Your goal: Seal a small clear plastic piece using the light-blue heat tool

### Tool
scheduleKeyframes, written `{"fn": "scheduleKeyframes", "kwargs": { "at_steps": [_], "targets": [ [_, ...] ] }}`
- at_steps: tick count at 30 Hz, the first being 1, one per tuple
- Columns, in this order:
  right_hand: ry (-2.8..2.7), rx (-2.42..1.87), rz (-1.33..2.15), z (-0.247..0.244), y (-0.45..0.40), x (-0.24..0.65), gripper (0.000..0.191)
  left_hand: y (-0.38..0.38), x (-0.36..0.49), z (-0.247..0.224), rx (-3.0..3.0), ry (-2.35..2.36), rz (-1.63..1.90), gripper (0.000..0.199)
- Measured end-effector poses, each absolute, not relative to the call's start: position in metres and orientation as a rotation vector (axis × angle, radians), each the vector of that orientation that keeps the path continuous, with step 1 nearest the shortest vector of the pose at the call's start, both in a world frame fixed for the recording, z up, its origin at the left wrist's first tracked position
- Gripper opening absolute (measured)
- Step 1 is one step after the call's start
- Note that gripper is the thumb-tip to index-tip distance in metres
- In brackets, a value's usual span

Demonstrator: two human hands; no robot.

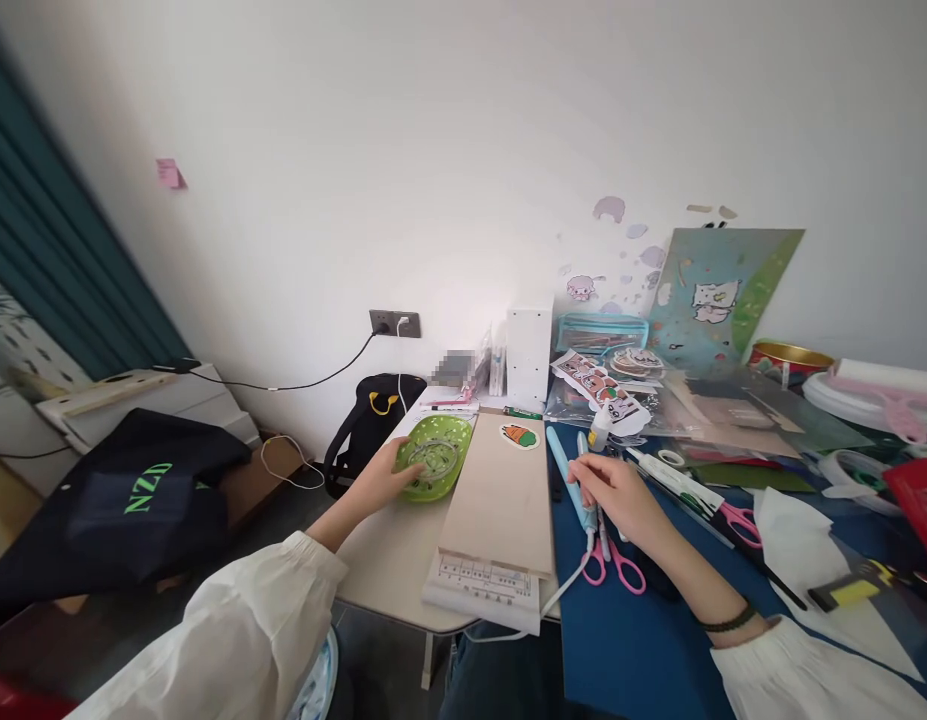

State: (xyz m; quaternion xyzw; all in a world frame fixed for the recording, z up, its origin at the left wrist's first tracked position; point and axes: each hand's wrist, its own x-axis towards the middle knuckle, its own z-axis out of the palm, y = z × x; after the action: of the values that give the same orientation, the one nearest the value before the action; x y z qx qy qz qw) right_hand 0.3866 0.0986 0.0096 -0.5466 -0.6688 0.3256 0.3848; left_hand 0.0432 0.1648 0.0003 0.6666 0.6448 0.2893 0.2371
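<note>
My left hand [390, 474] grips the near left rim of a green patterned dish [463, 432], with the thumb over the inside and the other fingers out of sight. In the dish lies a clear round piece [437, 460]. My right hand [609, 490] is closed in a pinch above a light-blue wand-shaped tool [564, 465] with a white cord. Whether anything is between those fingertips is too small to tell. Pink-handled scissors [629, 570] lie just below this hand. A carrot sticker cutout [520, 434] rests on the beige board [500, 500] between my hands.
A small glue bottle [600, 430], a sticker sheet [602, 388], a white pen-like cutter and a yellow-black tape measure [853, 586] crowd the blue mat [620, 650]. Printed paper [482, 590] sticks out under the board. A black bag [365, 420] stands beyond the table's left edge.
</note>
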Motion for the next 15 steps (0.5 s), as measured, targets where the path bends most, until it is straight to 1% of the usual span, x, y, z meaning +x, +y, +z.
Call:
{"fn": "scheduleKeyframes", "kwargs": {
  "at_steps": [2,4,10,15],
  "targets": [
    [-1.706,-1.388,0.849,0.008,0.097,0.386,0.036,0.172,0.040,-0.006,1.729,1.772,0.833,0.038],
    [-1.713,-1.383,0.875,0.007,0.094,0.387,0.036,0.181,0.038,-0.011,1.639,1.769,0.871,0.032],
    [-1.707,-1.385,0.961,0.006,0.088,0.391,0.036,0.204,0.039,-0.017,1.463,1.742,0.958,0.032],
    [-1.712,-1.396,1.041,0.007,0.088,0.393,0.036,0.228,0.046,-0.017,1.432,1.753,0.981,0.032]
  ]
}}
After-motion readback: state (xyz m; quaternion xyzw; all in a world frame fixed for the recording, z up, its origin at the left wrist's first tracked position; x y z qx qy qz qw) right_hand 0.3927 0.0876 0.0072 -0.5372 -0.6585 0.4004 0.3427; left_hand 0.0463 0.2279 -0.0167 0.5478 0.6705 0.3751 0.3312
